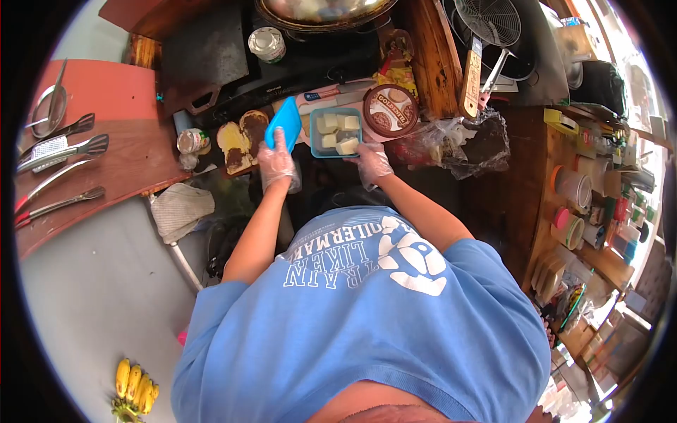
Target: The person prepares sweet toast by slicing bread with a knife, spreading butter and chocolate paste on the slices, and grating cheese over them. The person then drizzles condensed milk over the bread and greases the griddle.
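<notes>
My left hand [277, 163], in a clear plastic glove, is closed on a blue plastic lid [283, 125], which is tilted up on its edge. My right hand [371, 165], gloved the same way, grips the near right corner of a light-blue plastic container [315, 144]. Several pale white cubes [327, 123] lie inside the open container. Slices of bread with a dark brown spread [237, 146] lie left of the lid. Just right of the container sits a round tub with a brown lid [390, 111].
A knife [331, 102] lies behind the container. Farther back are a can [267, 44] and a large metal pan [324, 10]. Crumpled clear plastic [479, 148] is at the right, below a hanging strainer [488, 21]. Tongs and spatulas [70, 151] lie on the left board.
</notes>
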Motion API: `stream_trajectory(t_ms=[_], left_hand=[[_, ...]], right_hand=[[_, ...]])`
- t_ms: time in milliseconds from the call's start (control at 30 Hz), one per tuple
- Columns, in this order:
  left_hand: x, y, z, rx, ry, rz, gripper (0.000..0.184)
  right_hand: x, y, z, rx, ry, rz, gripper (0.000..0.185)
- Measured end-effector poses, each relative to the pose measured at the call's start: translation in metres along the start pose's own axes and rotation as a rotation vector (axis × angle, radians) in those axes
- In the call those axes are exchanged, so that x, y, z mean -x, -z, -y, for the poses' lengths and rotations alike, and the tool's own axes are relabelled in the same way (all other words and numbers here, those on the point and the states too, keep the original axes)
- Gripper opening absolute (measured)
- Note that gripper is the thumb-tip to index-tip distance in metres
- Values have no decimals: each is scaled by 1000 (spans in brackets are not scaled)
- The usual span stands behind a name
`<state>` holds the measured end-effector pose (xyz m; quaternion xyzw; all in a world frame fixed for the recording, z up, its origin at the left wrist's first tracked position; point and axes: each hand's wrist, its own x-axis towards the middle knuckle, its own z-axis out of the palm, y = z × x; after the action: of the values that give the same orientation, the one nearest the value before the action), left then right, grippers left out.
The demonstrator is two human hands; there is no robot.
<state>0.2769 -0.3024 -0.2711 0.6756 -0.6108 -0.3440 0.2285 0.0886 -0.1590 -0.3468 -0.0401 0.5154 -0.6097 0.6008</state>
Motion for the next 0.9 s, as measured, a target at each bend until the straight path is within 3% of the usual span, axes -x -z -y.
stream_trajectory(t_ms=[133, 200, 233, 300, 367, 433, 500, 533, 567, 633, 700, 733, 767, 833, 900], left_hand=[[-27, -6, 38, 11, 88, 121, 74], [-42, -21, 45, -138, 237, 441, 81], [-38, -26, 32, -132, 240, 442, 81], [-26, -36, -9, 406, 629, 666, 88], [-52, -94, 50, 568, 527, 729, 88], [-50, -95, 42, 788, 471, 817, 88], [-31, -68, 10, 913, 477, 974, 83], [-34, -63, 20, 398, 258, 783, 98], [-30, -67, 29, 200, -75, 482, 65], [-37, 18, -34, -234, -322, 675, 59], [-49, 61, -52, -241, -353, 337, 47], [-65, 81, -63, -74, -414, 84, 37], [-63, 139, -119, -163, -395, -21, 28], [-88, 208, -166, -207, -432, -430, 21], [-101, 275, -211, -420, -603, -783, 22]], right_hand=[[28, -15, 36, -2, -7, 75, 54], [37, -20, 42, 17, -3, 54, 55], [40, -21, 42, 24, -4, 54, 55], [44, -23, 41, -30, 42, 55, 55], [41, -26, 39, -21, 36, 23, 53], [35, -18, 29, -16, 31, 9, 50], [22, 5, 11, 504, 236, 126, 41], [17, 7, 9, 703, 342, 154, 37], [12, 5, 8, 908, 451, 164, 35], [10, -3, 10, 1188, 560, 104, 32], [7, -14, 20, 1287, 522, 39, 30], [4, -15, 15, 1224, 560, -18, 32], [4, -20, 18, 1218, 583, -8, 32], [10, -26, 27, 1300, 495, -93, 38], [7, -17, 20, 1437, 532, -129, 36]])
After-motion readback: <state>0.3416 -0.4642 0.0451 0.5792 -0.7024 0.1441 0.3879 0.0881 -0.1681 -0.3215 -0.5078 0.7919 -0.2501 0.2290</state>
